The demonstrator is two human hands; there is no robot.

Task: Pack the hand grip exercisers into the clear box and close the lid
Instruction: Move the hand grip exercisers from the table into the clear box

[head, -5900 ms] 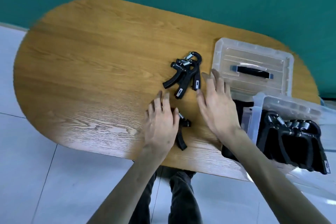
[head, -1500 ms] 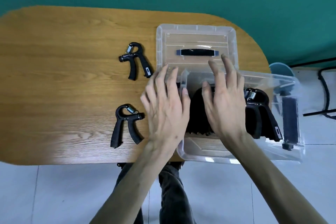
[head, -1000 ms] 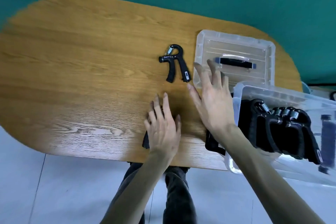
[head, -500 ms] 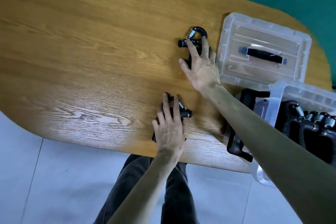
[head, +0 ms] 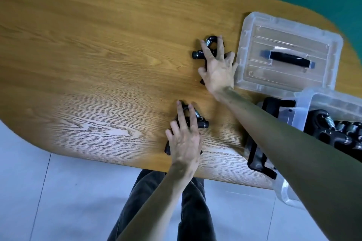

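Hands rest on two separate hand grip exercisers on the wooden table [head: 98,45]. Left hand [head: 185,143] lies fingers spread over the near exerciser [head: 197,121] at the table's front edge, covering its handles; whether the fingers have closed on it cannot be told. Right hand [head: 218,68] lies fingers splayed over the far exerciser [head: 197,54], just beside the lid [head: 252,49]; grasp likewise cannot be told. Lid lies flat on the table with its black handle [head: 290,58] showing. Clear box [head: 329,103] sits open at the right edge, holding further exercisers [head: 337,131] packed side by side.
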